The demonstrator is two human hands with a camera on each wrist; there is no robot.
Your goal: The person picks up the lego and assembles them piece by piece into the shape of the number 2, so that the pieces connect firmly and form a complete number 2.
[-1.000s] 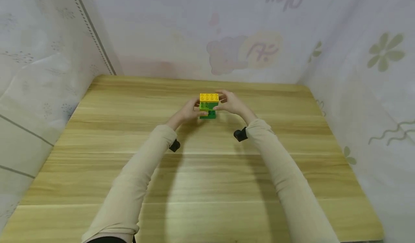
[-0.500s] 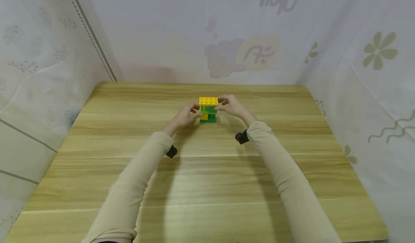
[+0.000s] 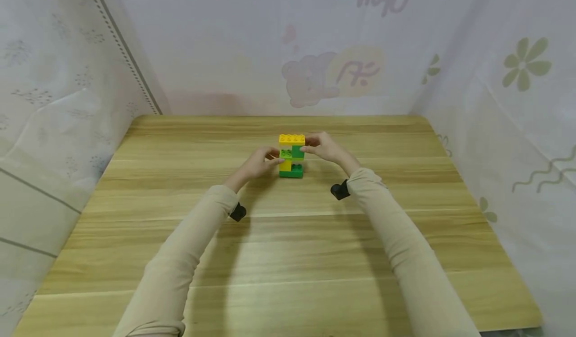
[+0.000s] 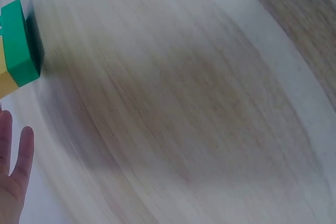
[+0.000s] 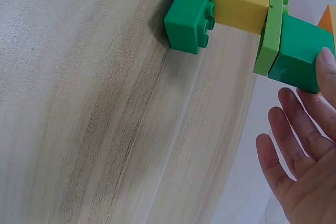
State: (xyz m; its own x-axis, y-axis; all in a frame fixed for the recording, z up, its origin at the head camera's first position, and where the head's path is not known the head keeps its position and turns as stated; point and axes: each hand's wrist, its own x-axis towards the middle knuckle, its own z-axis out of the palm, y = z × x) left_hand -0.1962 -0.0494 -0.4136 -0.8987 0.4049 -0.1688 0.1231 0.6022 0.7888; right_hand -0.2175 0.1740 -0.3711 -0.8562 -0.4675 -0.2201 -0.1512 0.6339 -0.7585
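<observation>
A small tower of toy building bricks stands at the far middle of the table. Its base is a dark green brick [image 3: 291, 174], with a yellow brick [image 3: 285, 165] on the left. Above lie a light green plate [image 5: 268, 40], a dark green block [image 5: 298, 52] on the right and a yellow top brick [image 3: 292, 139]. My left hand [image 3: 258, 163] grips the tower from the left, thumb at the yellow brick's front. With the thumb in front of the upper green block, my right hand [image 3: 327, 148] pinches it; its other fingers are spread in the right wrist view.
The wooden table [image 3: 288, 257] carries the tower, its back edge meeting a printed curtain [image 3: 202, 47]. Similar sheeting hangs at both sides. Black wrist cameras [image 3: 340, 190] sit below each wrist.
The tower shows more of its front and less of its top than before, its base lower in the view. Both hands have stayed on it; the head view has shifted slightly.
</observation>
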